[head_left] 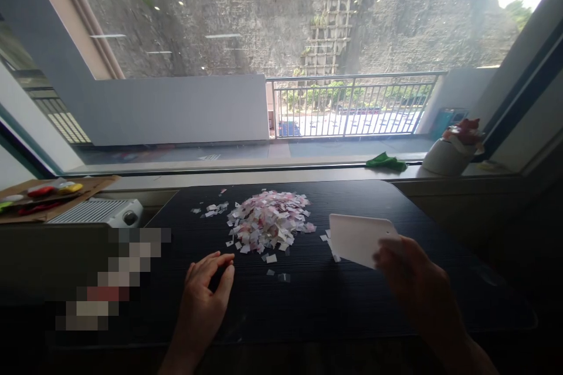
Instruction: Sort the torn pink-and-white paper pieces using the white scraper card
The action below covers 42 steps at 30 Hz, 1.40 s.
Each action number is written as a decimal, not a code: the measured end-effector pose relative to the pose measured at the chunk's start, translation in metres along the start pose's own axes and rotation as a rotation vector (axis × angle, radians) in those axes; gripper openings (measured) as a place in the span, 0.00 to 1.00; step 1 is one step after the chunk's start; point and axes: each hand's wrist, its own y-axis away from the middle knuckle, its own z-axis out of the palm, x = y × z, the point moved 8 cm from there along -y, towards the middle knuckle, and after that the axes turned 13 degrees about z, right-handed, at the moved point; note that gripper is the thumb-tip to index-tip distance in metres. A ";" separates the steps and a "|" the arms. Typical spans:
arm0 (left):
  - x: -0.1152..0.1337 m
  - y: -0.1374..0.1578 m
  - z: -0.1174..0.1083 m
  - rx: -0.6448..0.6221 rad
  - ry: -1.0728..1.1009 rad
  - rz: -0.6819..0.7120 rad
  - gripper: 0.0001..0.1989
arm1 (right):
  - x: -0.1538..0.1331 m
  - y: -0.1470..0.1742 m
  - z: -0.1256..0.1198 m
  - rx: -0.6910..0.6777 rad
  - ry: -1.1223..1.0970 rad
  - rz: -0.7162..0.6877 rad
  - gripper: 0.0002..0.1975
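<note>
My right hand point(411, 266) grips a flat white card point(358, 237) by its right end, where a small hole shows in one corner. The card is tilted above the dark table, and a few small white pieces point(335, 253) lie by its left edge. My left hand point(209, 287) is at the near side of a heap of small pale and pinkish cut pieces point(268, 220). Its fingers are curved, the thumb stands apart from them, and it holds nothing. Whether the pieces are paper or film I cannot tell.
The black wood-grain table point(308, 310) stands against a window sill point(264, 173). More loose pieces point(215, 209) lie left of the heap. On the sill are a green cloth-like item point(387, 161) and a white pot point(444, 155). A white heater-like unit point(101, 211) is at left.
</note>
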 end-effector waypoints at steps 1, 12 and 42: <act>0.000 0.000 0.000 0.002 0.004 -0.003 0.16 | 0.000 -0.001 -0.001 0.010 -0.015 0.007 0.11; 0.008 0.000 0.001 0.032 -0.009 0.005 0.13 | -0.027 0.027 0.050 -0.320 -0.426 0.173 0.10; 0.020 -0.001 0.000 0.011 0.000 0.010 0.11 | -0.003 0.047 0.079 -0.786 -0.371 0.378 0.13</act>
